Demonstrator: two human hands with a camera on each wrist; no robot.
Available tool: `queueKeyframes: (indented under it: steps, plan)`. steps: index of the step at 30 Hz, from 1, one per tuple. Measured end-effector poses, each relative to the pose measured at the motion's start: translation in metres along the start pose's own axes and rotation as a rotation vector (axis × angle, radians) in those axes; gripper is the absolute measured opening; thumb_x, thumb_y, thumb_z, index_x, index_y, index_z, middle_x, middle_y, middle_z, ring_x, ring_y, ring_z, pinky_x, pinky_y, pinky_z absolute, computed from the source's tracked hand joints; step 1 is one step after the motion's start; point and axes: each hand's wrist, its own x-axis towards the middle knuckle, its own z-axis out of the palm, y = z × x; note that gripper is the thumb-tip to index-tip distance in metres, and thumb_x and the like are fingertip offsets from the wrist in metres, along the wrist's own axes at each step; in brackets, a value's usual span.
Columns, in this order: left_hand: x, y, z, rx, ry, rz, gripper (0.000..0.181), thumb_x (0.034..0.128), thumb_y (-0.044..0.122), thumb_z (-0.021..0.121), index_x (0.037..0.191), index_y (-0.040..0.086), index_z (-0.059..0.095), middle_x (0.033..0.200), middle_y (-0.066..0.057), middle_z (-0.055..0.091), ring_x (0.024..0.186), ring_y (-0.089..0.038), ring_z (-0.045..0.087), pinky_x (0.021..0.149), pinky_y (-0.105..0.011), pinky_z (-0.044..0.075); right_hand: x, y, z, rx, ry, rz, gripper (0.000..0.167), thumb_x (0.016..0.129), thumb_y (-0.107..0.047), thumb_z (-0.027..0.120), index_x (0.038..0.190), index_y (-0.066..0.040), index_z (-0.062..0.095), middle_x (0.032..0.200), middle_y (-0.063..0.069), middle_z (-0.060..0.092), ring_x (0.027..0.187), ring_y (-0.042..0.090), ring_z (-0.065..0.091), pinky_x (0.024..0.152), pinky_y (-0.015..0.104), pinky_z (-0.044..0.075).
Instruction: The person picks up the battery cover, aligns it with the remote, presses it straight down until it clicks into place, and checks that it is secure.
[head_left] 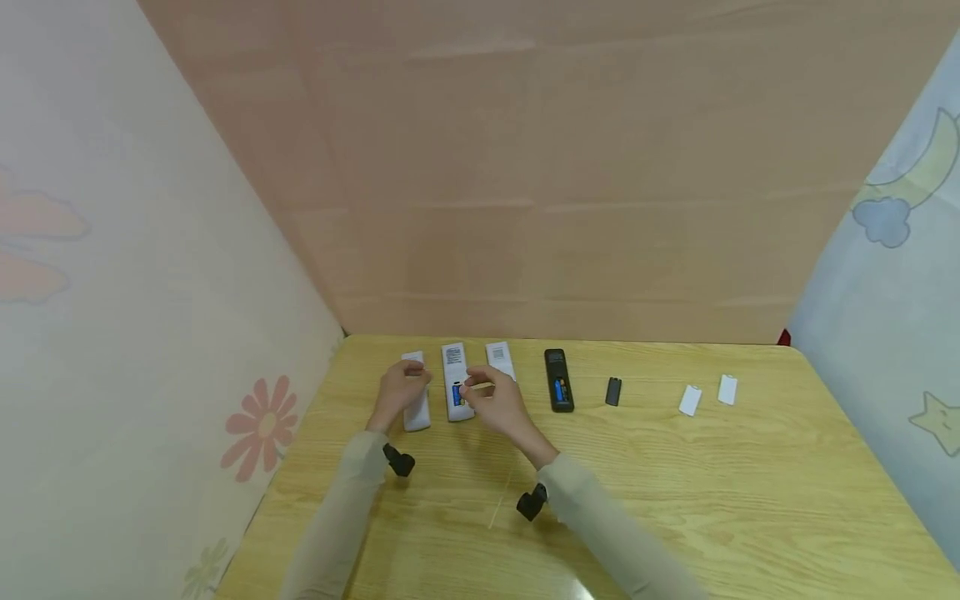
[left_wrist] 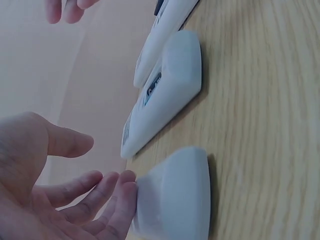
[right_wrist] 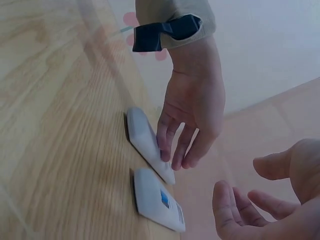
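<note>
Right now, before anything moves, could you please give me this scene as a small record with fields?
Left hand: touches the leftmost long white plastic remote
Right hand: holds nothing; raised beside the middle long white plastic remote
Middle white remote: compartment open, blue battery visible
Third long white plastic remote: lower end hidden in head view
Long black plastic remote: compartment open, batteries inside
Loose covers: one small black cover, two small white covers
Surface: yellowish wood-grain table
</note>
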Motion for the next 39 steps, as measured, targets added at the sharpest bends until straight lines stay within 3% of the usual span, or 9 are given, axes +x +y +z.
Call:
queueKeyframes:
  steps: [7, 17, 23, 26, 28, 30, 32, 36, 39]
  plan:
    - [0.004, 0.008, 0.009, -0.013, -0.033, 0.004, 0.045, 0.1027, 0.021, 0.067, 0.14, -0.004, 0.063, 0.132, -0.022, 0.069, 0.12, -0.039, 0.067, 0.103, -0.051, 0.056, -0.006, 0.009, -0.026, -0.057, 0.038, -0.008, 0.036, 0.103, -0.012, 0.071, 0.138, -0.003, 0.068, 0.118, 0.014, 0.072, 0.104, 0.034, 0.074, 0.077, 0.035, 0.064]
    - [0.007, 0.011, 0.024, 0.016, -0.105, 0.015, 0.047, 0.1037, 0.025, 0.067, 0.14, -0.004, 0.06, 0.135, -0.021, 0.068, 0.127, -0.039, 0.065, 0.104, -0.051, 0.056, -0.014, 0.02, -0.049, -0.011, 0.061, 0.071, 0.04, 0.103, -0.017, 0.072, 0.141, -0.007, 0.066, 0.123, 0.012, 0.071, 0.105, 0.035, 0.076, 0.076, 0.035, 0.062]
    - [0.009, 0.014, 0.034, 0.08, -0.11, -0.025, 0.055, 0.1055, 0.029, 0.066, 0.145, -0.006, 0.052, 0.142, -0.026, 0.064, 0.13, -0.043, 0.063, 0.105, -0.054, 0.056, -0.018, 0.022, -0.06, 0.017, 0.084, 0.051, 0.04, 0.103, -0.012, 0.071, 0.143, -0.005, 0.065, 0.124, 0.018, 0.071, 0.105, 0.043, 0.075, 0.079, 0.05, 0.064]
    - [0.012, 0.016, 0.036, 0.117, -0.102, -0.043, 0.039, 0.105, 0.03, 0.065, 0.124, -0.004, 0.059, 0.113, -0.021, 0.07, 0.099, -0.032, 0.07, 0.084, -0.044, 0.06, -0.018, 0.024, -0.07, -0.008, 0.095, 0.043, 0.04, 0.104, -0.011, 0.07, 0.143, -0.005, 0.064, 0.124, 0.02, 0.07, 0.105, 0.044, 0.074, 0.079, 0.05, 0.065]
    - [0.015, 0.017, 0.038, 0.138, -0.102, -0.047, 0.028, 0.1042, 0.029, 0.064, 0.1, 0.002, 0.059, 0.085, -0.011, 0.062, 0.073, -0.023, 0.06, 0.065, -0.036, 0.053, -0.018, 0.025, -0.076, -0.021, 0.097, 0.044, 0.04, 0.104, -0.01, 0.07, 0.143, -0.004, 0.063, 0.125, 0.021, 0.069, 0.107, 0.045, 0.073, 0.084, 0.053, 0.065]
    - [0.017, 0.018, 0.04, 0.157, -0.104, -0.051, 0.031, 0.1037, 0.029, 0.064, 0.086, 0.009, 0.049, 0.072, -0.002, 0.046, 0.06, -0.017, 0.043, 0.055, -0.031, 0.039, -0.019, 0.026, -0.084, -0.037, 0.098, 0.047, 0.041, 0.104, -0.011, 0.069, 0.144, -0.005, 0.062, 0.126, 0.021, 0.069, 0.109, 0.046, 0.072, 0.087, 0.056, 0.064]
    - [0.02, 0.019, 0.042, 0.173, -0.114, -0.058, 0.034, 0.1038, 0.029, 0.064, 0.083, 0.009, 0.046, 0.069, -0.002, 0.041, 0.057, -0.017, 0.04, 0.051, -0.031, 0.035, -0.02, 0.028, -0.091, -0.051, 0.1, 0.057, 0.042, 0.105, -0.013, 0.069, 0.145, -0.005, 0.061, 0.127, 0.02, 0.068, 0.111, 0.048, 0.071, 0.087, 0.057, 0.063]
    - [0.024, 0.021, 0.046, 0.244, -0.114, -0.049, 0.03, 0.1039, 0.029, 0.063, 0.094, 0.002, 0.056, 0.078, -0.006, 0.049, 0.062, -0.019, 0.047, 0.052, -0.031, 0.039, -0.022, 0.033, -0.106, -0.099, 0.111, 0.066, 0.043, 0.106, -0.018, 0.068, 0.146, -0.004, 0.061, 0.128, 0.02, 0.067, 0.111, 0.044, 0.072, 0.083, 0.05, 0.065]
    - [0.028, 0.024, 0.049, 0.288, -0.112, -0.047, 0.03, 0.1037, 0.028, 0.063, 0.088, 0.002, 0.06, 0.074, -0.006, 0.051, 0.058, -0.018, 0.048, 0.049, -0.031, 0.04, -0.024, 0.036, -0.119, -0.122, 0.119, 0.055, 0.043, 0.107, -0.019, 0.068, 0.146, -0.003, 0.06, 0.13, 0.022, 0.067, 0.11, 0.042, 0.073, 0.082, 0.049, 0.065]
